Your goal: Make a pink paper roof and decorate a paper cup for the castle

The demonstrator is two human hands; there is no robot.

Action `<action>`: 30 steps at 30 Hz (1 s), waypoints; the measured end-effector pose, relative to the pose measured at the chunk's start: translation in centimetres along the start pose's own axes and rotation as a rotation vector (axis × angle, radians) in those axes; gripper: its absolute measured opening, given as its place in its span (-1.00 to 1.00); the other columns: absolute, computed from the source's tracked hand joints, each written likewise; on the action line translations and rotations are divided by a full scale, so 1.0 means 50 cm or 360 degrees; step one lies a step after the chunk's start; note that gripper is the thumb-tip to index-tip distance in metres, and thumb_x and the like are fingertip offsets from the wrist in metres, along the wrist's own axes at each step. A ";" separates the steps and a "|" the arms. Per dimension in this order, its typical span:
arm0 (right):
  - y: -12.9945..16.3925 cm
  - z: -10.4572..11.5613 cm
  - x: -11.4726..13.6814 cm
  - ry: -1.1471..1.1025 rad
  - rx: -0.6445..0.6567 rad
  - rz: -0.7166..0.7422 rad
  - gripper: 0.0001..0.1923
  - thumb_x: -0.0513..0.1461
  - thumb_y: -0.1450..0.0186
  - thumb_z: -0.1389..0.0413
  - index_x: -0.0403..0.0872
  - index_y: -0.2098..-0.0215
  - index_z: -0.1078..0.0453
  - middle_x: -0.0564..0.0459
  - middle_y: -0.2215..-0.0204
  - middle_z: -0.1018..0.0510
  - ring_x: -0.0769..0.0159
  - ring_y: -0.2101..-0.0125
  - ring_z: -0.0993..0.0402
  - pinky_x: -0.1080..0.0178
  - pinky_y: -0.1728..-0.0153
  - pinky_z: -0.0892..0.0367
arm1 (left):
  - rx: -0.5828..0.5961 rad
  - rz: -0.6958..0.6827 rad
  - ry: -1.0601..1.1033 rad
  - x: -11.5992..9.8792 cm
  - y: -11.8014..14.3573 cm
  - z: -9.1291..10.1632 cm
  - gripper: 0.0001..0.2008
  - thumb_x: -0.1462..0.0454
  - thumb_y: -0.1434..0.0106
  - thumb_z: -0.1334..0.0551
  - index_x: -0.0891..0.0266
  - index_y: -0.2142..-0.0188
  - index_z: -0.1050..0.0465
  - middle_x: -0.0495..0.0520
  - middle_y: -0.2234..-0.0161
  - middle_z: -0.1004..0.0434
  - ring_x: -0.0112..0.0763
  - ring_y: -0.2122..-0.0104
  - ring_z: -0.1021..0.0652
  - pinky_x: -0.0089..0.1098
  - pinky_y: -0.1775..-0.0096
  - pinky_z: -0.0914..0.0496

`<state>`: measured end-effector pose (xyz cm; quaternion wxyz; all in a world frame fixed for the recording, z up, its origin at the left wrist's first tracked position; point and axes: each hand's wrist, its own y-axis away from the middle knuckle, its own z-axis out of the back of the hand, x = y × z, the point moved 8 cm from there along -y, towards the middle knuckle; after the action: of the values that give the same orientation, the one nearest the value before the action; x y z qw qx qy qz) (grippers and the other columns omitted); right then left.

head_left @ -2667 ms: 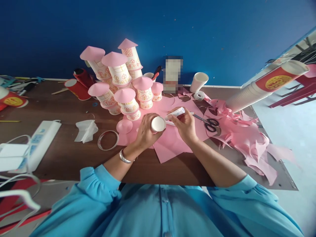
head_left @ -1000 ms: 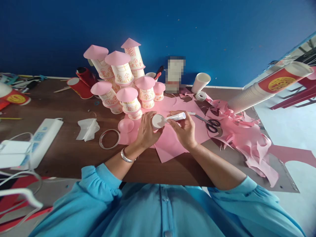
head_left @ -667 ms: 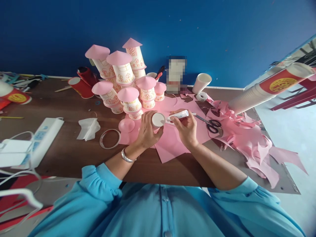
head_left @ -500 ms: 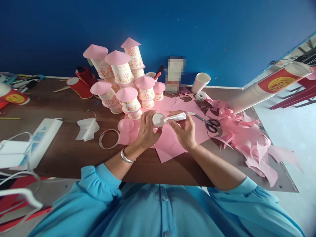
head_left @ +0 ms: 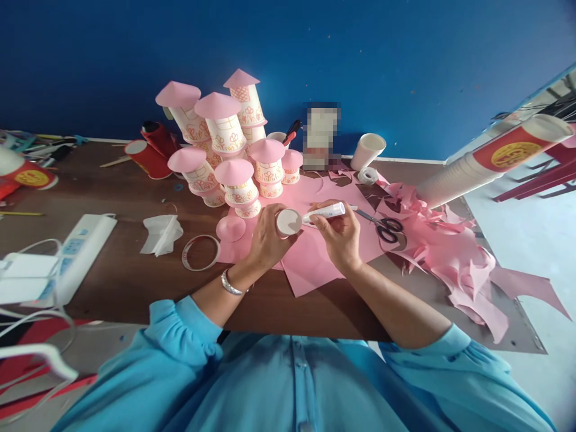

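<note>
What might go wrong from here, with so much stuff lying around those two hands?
1. The left hand, holding a white cup, is near the closest pink-roofed tower; a stray nudge might topple it.
2. The scissors lie beside the right hand, which holds a white tube. They point toward it, so a careless reach could cause a scratch.
3. A pink paper strip juts past the right edge of the table and may slip off.

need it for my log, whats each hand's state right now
Left hand: closed around a small white cup.
Right hand: closed, holding a white tube between thumb and fingers.
</note>
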<state>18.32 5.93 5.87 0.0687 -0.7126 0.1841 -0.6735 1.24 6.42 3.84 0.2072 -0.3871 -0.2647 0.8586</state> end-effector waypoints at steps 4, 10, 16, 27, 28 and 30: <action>0.005 -0.003 0.003 0.0108 0.0044 0.0062 -0.81 -0.10 -0.29 -0.35 0.04 0.23 -0.48 0.07 0.30 -0.66 0.25 0.28 -0.61 0.19 0.27 -0.57 | -0.0043 -0.0071 -0.0045 -0.001 0.001 0.000 -0.42 0.23 -0.15 -0.50 0.12 -0.07 -0.27 0.11 0.06 -0.51 -0.14 0.07 -0.56 -0.14 0.05 -0.50; -0.008 0.005 -0.027 -0.0015 0.0002 -0.0083 -0.77 -0.09 -0.25 -0.39 0.01 0.27 -0.48 0.10 0.34 -0.64 0.32 0.35 -0.58 0.23 0.28 -0.53 | -0.0007 -0.0087 0.0007 -0.013 -0.005 0.005 -0.47 0.23 -0.20 -0.48 0.14 -0.07 -0.30 0.12 0.05 -0.53 -0.15 0.06 -0.58 -0.15 0.03 -0.50; 0.003 -0.005 0.005 -0.0049 0.0042 0.0052 -0.83 -0.13 -0.29 -0.36 0.04 0.23 -0.50 0.08 0.29 -0.65 0.29 0.29 -0.60 0.21 0.25 -0.55 | 0.0026 0.0020 -0.0011 0.005 0.001 -0.003 -0.44 0.23 -0.15 -0.52 0.13 -0.04 -0.29 0.08 0.09 -0.53 -0.19 0.13 -0.59 -0.19 0.12 -0.53; -0.006 0.005 -0.026 0.0016 0.0010 -0.0082 -0.73 -0.03 -0.26 -0.37 0.02 0.24 -0.47 0.07 0.30 -0.65 0.29 0.32 -0.60 0.21 0.26 -0.56 | 0.0006 -0.0115 0.0074 -0.005 0.006 0.000 -0.30 0.28 -0.24 -0.34 0.21 -0.30 -0.09 0.30 -0.15 -0.40 -0.01 -0.17 -0.47 0.04 -0.16 -0.45; -0.006 0.005 -0.022 -0.0018 -0.0001 -0.0070 -0.74 -0.04 -0.27 -0.37 0.02 0.24 -0.47 0.07 0.31 -0.65 0.29 0.32 -0.59 0.22 0.26 -0.56 | 0.0011 -0.0131 0.0075 -0.008 0.006 0.000 -0.31 0.32 -0.24 -0.30 0.22 -0.30 -0.09 0.31 -0.15 -0.39 0.00 -0.17 -0.46 0.06 -0.17 -0.44; -0.003 0.004 -0.010 -0.0066 -0.0006 -0.0012 -0.77 -0.07 -0.28 -0.37 0.03 0.24 -0.48 0.07 0.30 -0.64 0.29 0.30 -0.60 0.22 0.26 -0.56 | 0.0018 -0.0135 0.0043 -0.009 0.005 -0.001 -0.33 0.36 -0.23 -0.28 0.21 -0.30 -0.10 0.30 -0.13 -0.40 0.00 -0.16 -0.46 0.06 -0.16 -0.44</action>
<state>18.51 6.22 5.44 0.0686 -0.7272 0.1811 -0.6586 1.53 5.99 3.92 0.2492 -0.3858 -0.2733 0.8452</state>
